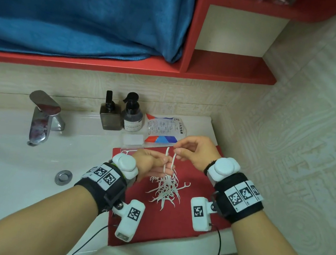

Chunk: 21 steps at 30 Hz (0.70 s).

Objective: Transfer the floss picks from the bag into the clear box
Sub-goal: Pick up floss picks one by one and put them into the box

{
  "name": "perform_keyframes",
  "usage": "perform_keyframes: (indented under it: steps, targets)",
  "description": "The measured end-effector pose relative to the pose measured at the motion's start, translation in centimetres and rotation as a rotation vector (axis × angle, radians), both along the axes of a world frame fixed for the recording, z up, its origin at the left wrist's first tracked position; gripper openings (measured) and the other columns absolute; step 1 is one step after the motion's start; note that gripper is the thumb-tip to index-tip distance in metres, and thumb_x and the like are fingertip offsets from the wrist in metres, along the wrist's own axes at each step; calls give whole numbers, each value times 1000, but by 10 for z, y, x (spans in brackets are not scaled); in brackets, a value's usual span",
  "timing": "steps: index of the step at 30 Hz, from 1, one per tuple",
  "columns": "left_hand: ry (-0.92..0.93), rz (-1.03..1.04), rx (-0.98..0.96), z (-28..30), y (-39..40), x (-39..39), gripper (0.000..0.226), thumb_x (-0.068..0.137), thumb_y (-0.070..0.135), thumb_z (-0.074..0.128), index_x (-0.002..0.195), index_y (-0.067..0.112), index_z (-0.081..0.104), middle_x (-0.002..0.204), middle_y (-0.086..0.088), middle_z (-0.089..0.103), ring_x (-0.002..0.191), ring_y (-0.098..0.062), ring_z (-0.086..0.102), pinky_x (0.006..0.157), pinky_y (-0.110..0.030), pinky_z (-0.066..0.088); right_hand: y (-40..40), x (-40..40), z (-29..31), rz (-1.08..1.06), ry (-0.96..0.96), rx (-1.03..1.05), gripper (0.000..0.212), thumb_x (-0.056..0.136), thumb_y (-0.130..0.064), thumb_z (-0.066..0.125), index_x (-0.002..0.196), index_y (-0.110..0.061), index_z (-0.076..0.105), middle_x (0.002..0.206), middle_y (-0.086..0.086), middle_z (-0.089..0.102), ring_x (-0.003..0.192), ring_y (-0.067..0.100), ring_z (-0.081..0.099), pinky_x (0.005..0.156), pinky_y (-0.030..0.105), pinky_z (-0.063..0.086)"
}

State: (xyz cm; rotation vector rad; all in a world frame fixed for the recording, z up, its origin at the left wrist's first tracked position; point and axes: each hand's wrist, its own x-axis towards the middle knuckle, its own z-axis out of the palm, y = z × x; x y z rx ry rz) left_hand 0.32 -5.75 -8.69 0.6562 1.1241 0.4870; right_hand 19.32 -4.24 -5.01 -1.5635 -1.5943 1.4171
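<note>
**Hands sorting floss picks above a red cloth**

Both hands meet over a red cloth (186,224) laid on the counter to the right of a white sink (0,166). The right hand (197,152) is raised, wrist bent, with thumb and forefinger pinching the top ends of a few floss picks (170,161) that hang straight down. The left hand (152,163) lies lower and just beside them, palm turned inward, its fingers reaching across to the hanging picks; they appear to touch them, though whether they grip them cannot be told. Directly beneath the hands, a loose pile of picks (166,190) is scattered on the cloth, the hanging ones running down into its top. The bag (163,128), printed white, blue and red, lies flat on the counter behind the right hand, near the wall. The clear box (132,140) rests just left of the bag, at the cloth's far edge, beyond the left hand. Both forearms enter from below, each wrist wearing a black band with white tracking markers. Two dark pump bottles (121,113) stand near the wall, left of the bag, and a metal tap (43,117) stands farther left.
</note>
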Motion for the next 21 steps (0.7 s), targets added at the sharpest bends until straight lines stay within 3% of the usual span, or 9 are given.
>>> perform_keyframes:
  steps: [4, 8, 14, 16, 21]
  targets:
    - [-79, -21, 56, 9, -1, 3, 12, 91, 9, 59, 96, 5, 69, 89, -13, 74, 80, -26, 73, 74, -33, 58, 2, 1, 9, 13, -36, 102, 12, 80, -5, 77, 91, -9, 77, 86, -1, 76, 83, 10, 72, 82, 19, 55]
    - [-81, -60, 105, 14, 0, 1, 15, 91, 14, 59, 98, 8, 71, 94, -13, 74, 91, -27, 71, 86, -36, 54, 2, 1, 13, 9, -9, 115, 12, 78, -8, 79, 90, -11, 78, 88, 2, 77, 88, 15, 73, 88, 27, 55]
    - [-244, -7, 134, 33, -6, -3, 17, 94, 6, 51, 101, 1, 66, 84, -10, 74, 77, -22, 73, 82, -35, 57, -1, -13, 32, 10, 26, 190, 14, 77, -6, 80, 89, -10, 77, 82, -5, 75, 79, 4, 70, 75, 14, 51]
    - [-260, -7, 152, 37, -6, -7, 17, 95, 6, 50, 101, 2, 65, 81, -8, 74, 74, -20, 72, 86, -37, 54, -2, -17, 37, -7, 42, 224, 16, 75, -7, 82, 89, -13, 77, 82, -2, 76, 80, 9, 71, 76, 18, 54]
    - [-269, 6, 169, 45, -4, -14, 16, 94, 3, 50, 99, 0, 65, 78, -7, 73, 70, -17, 71, 79, -32, 57, -1, -26, 43, 3, 27, 220, 17, 76, -11, 82, 92, -14, 76, 88, 1, 77, 86, 13, 73, 83, 26, 58]
